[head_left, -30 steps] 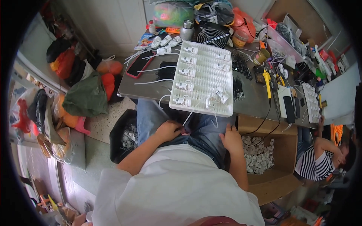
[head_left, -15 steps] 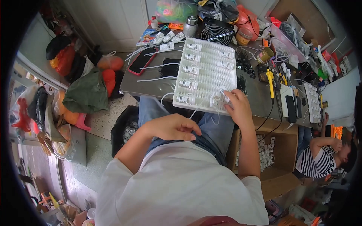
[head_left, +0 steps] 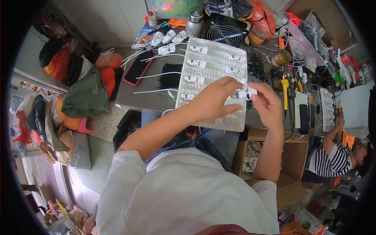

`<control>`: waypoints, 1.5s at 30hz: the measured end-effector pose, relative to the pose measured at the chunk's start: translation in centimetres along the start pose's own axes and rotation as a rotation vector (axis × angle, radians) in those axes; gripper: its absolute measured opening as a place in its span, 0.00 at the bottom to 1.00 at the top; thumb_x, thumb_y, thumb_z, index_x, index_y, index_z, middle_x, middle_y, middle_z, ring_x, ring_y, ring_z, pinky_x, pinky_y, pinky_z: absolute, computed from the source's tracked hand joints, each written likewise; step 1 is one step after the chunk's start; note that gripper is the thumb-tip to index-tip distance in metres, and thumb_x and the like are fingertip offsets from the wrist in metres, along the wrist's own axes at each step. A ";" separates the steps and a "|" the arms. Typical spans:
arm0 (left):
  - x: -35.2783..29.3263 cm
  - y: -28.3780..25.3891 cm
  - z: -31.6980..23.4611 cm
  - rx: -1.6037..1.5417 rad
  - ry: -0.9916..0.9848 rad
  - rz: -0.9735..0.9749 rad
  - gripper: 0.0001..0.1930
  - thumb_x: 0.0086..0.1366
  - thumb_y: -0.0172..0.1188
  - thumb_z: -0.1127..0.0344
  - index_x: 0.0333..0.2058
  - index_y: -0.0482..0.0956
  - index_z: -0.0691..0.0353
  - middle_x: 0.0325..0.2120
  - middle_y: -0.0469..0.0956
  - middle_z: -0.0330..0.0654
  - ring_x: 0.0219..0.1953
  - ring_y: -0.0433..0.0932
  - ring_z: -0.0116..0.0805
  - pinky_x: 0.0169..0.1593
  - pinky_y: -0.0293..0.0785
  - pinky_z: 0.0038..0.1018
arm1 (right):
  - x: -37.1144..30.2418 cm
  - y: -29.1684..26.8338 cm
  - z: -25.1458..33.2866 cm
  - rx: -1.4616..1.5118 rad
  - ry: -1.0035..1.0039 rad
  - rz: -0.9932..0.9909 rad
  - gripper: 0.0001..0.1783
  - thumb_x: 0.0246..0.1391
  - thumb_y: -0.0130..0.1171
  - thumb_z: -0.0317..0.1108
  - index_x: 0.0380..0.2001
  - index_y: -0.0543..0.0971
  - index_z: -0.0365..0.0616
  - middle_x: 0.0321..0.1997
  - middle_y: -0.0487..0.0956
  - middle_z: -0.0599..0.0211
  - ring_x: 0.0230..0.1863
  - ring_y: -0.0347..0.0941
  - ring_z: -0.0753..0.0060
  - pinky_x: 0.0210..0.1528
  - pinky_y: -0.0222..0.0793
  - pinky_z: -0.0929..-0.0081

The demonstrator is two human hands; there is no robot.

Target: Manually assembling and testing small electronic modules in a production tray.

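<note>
A white ribbed plastic tray [head_left: 231, 124] lies at the front of the table, its near edge over my lap. Small white plastic modules [head_left: 194, 80] with printed labels and thin white cables sit in its slots. My right hand [head_left: 269, 103] is at the tray's right edge, thumb and fingers pinching one white module [head_left: 247, 93] above the tray. Across the tray's lower half stretches my left hand [head_left: 215, 98], thumb and fingers apart, near the held module. It hides several slots beneath, and no object shows in its grasp.
Left of the tray lie a phone [head_left: 138, 69], black wires [head_left: 170, 77] and more modules. A round fan grille [head_left: 225, 35] and steel flask [head_left: 195, 24] stand behind. At right are a yellow soldering iron [head_left: 284, 92], a carton [head_left: 290, 156] and another person [head_left: 333, 156] in stripes.
My left hand has moved from my lap up over the tray. The right hand has lifted a module from the tray's lower right and shifted up and right.
</note>
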State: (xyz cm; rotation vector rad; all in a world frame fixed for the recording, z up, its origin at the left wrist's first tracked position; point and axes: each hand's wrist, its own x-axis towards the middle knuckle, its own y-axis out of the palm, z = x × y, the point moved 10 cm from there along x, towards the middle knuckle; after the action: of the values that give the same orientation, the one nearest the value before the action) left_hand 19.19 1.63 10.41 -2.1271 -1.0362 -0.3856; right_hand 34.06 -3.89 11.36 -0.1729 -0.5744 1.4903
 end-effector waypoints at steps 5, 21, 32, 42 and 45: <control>3.1 -0.4 2.5 -0.148 -0.341 0.236 0.23 0.59 0.71 0.59 0.51 0.79 0.61 0.31 0.82 0.53 0.34 0.82 0.54 0.42 0.78 0.41 | 2.6 -0.7 0.7 0.301 -0.087 -0.088 0.25 0.58 0.63 0.19 0.59 0.76 0.39 0.58 0.72 0.62 0.55 0.72 0.74 0.55 0.70 0.76; 0.3 -11.3 11.7 0.693 -0.194 -0.080 0.10 0.56 0.70 0.66 0.38 0.87 0.59 0.38 0.84 0.45 0.41 0.81 0.49 0.46 0.75 0.40 | 2.0 1.9 -6.7 -0.652 -0.136 -0.116 0.24 0.43 0.74 0.28 0.47 0.80 0.45 0.53 0.78 0.56 0.53 0.71 0.48 0.56 0.67 0.58; -2.7 -5.0 4.1 0.103 -0.239 0.080 0.12 0.56 0.71 0.69 0.40 0.84 0.61 0.38 0.80 0.46 0.41 0.78 0.49 0.45 0.75 0.40 | -2.2 10.7 -3.0 -0.551 -0.233 0.428 0.38 0.37 0.66 0.22 0.58 0.77 0.49 0.56 0.76 0.60 0.57 0.72 0.50 0.56 0.71 0.59; -4.4 1.4 2.8 -0.233 -0.518 0.340 0.35 0.54 0.77 0.59 0.57 0.72 0.63 0.47 0.77 0.48 0.41 0.80 0.42 0.46 0.78 0.35 | 0.0 5.8 -2.6 -0.356 0.246 0.344 0.27 0.37 0.69 0.31 0.45 0.75 0.40 0.34 0.78 0.57 0.37 0.76 0.53 0.40 0.71 0.62; -4.7 1.8 3.5 -0.469 -0.647 0.329 0.31 0.55 0.75 0.61 0.55 0.74 0.63 0.42 0.79 0.45 0.38 0.80 0.37 0.44 0.78 0.32 | -0.6 5.9 -2.0 -0.404 0.152 0.404 0.26 0.40 0.69 0.30 0.46 0.75 0.40 0.36 0.78 0.57 0.38 0.76 0.54 0.42 0.71 0.62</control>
State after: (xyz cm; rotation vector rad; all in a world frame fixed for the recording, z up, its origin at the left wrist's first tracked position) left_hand 17.48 0.82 4.63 -2.8935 -0.9616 0.2739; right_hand 29.82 -3.43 6.81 -0.7474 -0.7421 1.7149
